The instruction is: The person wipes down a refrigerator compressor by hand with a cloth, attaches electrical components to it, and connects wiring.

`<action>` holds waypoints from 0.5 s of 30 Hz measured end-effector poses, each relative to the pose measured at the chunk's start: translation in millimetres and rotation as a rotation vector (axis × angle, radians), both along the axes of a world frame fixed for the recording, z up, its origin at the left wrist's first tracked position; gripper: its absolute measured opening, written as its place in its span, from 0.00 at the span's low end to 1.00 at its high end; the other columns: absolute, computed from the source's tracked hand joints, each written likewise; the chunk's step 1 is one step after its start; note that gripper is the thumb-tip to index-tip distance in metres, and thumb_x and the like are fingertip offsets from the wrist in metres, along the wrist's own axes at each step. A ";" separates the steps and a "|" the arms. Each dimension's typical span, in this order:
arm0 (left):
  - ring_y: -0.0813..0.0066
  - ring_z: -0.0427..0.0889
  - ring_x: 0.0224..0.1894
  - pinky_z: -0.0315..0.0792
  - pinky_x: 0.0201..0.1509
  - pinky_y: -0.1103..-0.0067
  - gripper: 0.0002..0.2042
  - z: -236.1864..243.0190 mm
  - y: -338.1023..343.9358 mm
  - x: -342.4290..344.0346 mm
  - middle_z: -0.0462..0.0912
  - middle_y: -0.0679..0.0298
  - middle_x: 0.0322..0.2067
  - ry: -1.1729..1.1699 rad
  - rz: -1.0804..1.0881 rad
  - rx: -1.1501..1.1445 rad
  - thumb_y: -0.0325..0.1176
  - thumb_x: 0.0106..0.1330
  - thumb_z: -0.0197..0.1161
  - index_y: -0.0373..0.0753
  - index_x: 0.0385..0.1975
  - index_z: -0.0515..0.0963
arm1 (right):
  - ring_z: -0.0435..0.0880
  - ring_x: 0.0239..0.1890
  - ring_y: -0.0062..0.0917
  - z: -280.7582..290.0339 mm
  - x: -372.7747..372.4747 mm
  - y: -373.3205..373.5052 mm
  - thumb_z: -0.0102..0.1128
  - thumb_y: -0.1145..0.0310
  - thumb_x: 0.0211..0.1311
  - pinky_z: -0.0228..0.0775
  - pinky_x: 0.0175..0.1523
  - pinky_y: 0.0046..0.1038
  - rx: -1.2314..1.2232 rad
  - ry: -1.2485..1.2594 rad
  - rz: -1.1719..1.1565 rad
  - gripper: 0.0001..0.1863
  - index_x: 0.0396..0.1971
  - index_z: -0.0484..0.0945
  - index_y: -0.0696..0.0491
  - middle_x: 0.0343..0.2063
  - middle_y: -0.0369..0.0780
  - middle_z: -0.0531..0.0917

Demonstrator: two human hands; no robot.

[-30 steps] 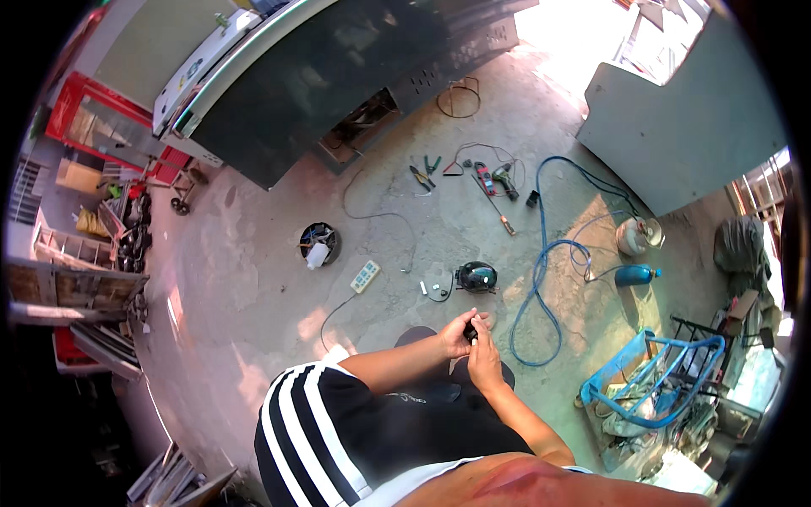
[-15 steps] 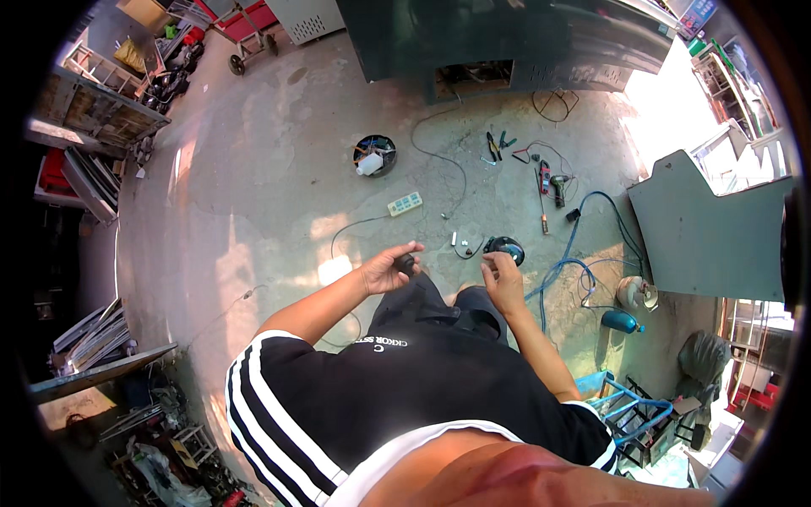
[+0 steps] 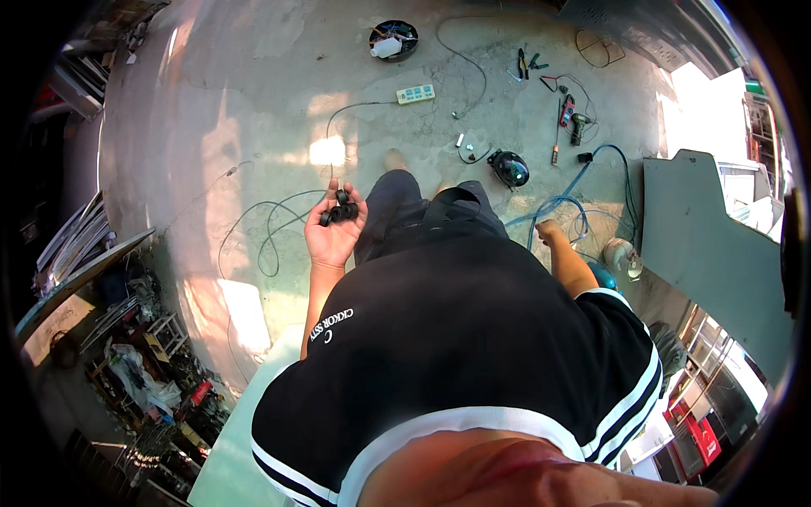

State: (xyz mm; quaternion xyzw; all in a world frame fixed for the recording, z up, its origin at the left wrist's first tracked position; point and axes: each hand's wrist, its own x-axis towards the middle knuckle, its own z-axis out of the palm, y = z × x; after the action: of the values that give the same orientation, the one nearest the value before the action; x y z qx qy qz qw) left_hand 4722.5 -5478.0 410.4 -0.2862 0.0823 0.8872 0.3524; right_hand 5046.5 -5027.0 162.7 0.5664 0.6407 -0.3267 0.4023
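Several black pieces (image 3: 340, 211) lie in my wide left grip (image 3: 332, 241), ten o'clock; I can't tell if my right grip (image 3: 550, 231), off the three-o'clock panel edge (image 3: 650, 226), holds anything.

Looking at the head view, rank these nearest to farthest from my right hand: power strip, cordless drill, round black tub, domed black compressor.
1. Domed black compressor: ahead, slightly left of your right hand.
2. Cordless drill: farther ahead, slightly right.
3. Power strip: ahead, well left.
4. Round black tub: beyond the power strip, farthest.
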 end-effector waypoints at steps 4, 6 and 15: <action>0.61 0.73 0.56 0.73 0.58 0.66 0.20 1.6 3.8 -33.7 0.73 0.56 0.53 0.104 0.012 -0.040 0.21 0.63 0.48 0.43 0.55 0.71 | 0.81 0.22 0.26 21.2 -93.0 -15.4 0.59 0.60 0.63 0.75 0.27 0.30 -0.045 0.075 -0.087 0.16 0.25 0.81 0.58 0.22 0.39 0.83; 0.65 0.73 0.53 0.74 0.54 0.71 0.21 14.5 15.0 -62.5 0.73 0.58 0.51 0.139 -0.022 -0.054 0.16 0.63 0.47 0.44 0.54 0.71 | 0.81 0.21 0.27 13.3 -141.8 -9.2 0.59 0.62 0.61 0.76 0.27 0.30 -0.005 0.205 -0.078 0.15 0.23 0.82 0.59 0.22 0.40 0.83; 0.69 0.77 0.43 0.75 0.40 0.77 0.15 -16.2 22.3 -220.0 0.77 0.63 0.45 0.313 -0.193 -0.141 0.26 0.69 0.53 0.47 0.54 0.72 | 0.72 0.58 0.46 52.0 -371.2 -12.5 0.63 0.63 0.51 0.67 0.60 0.38 0.392 0.679 0.371 0.19 0.46 0.79 0.48 0.58 0.46 0.71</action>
State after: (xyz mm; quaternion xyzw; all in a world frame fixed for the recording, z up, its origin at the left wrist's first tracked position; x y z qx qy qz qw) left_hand 4502.5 -5455.7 394.2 -0.1596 0.2248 0.8751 0.3977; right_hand 4675.3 -5039.6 214.7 0.3677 0.8776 -0.2889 0.1056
